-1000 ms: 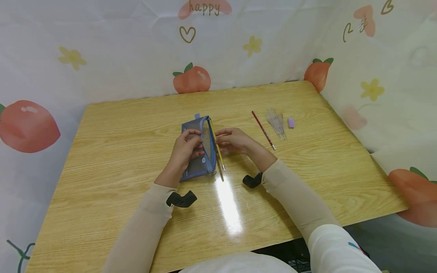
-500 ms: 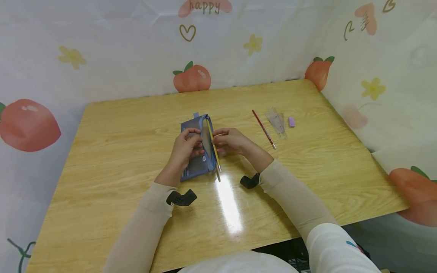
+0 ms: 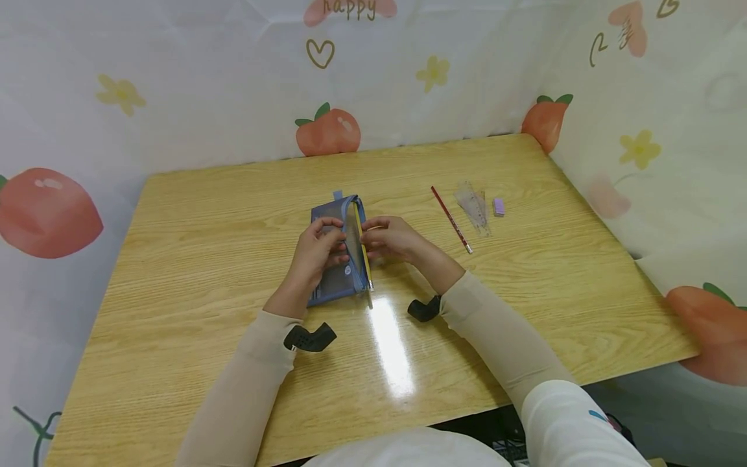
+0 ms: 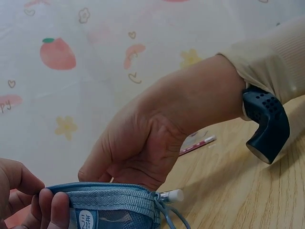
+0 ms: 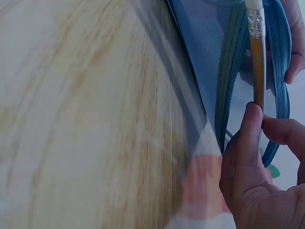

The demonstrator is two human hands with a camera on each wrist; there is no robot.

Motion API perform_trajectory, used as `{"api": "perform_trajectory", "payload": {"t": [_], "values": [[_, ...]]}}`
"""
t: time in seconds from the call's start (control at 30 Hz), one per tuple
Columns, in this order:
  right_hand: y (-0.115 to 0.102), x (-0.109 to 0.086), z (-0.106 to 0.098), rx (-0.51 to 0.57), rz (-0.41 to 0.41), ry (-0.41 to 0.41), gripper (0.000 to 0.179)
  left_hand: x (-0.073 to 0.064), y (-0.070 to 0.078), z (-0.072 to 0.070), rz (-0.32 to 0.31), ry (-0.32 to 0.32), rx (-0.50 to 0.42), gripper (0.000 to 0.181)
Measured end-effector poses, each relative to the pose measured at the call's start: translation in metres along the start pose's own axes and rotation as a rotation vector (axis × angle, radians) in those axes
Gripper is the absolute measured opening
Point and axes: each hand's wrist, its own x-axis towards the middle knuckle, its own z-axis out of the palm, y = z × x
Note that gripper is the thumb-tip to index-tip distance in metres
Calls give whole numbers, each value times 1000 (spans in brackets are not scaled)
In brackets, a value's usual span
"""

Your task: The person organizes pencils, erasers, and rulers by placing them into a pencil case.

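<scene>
A blue mesh pencil case (image 3: 335, 285) with its zipper undone stands on the table in front of me. My left hand (image 3: 315, 256) pinches the near edge of its opening between thumb and fingers, as the left wrist view also shows at the zipper band (image 4: 109, 198). With thumb and fingers my right hand (image 3: 393, 239) holds a yellow pencil (image 5: 258, 67), lengthwise along the opening. In the right wrist view the pencil lies between the two zipper edges. Its white eraser end (image 4: 175, 195) sticks out past the case's end nearest me.
On the wooden table (image 3: 222, 259), to the right, lie a red pencil (image 3: 451, 219), clear rulers (image 3: 474, 207) and a purple eraser (image 3: 498, 207). A white patterned cloth (image 3: 233, 84) hangs along the table's back and right side.
The right hand has moved left with the yellow pencil, bringing it from beside the case to its opening. The left hand keeps its hold on the case.
</scene>
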Motion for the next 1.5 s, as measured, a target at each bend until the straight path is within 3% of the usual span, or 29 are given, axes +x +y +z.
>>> {"api": "perform_trajectory", "payload": {"t": [0.3,0.87,1.5], "values": [[-4,0,0,-27,2,57,38,1,0,0,-2,-6,18,27],[0,3,4,6,-7,75,34,2,-2,1,-1,-1,57,24],[6,8,12,-70,-75,96,33,0,-2,0,-1,-4,75,28]]}}
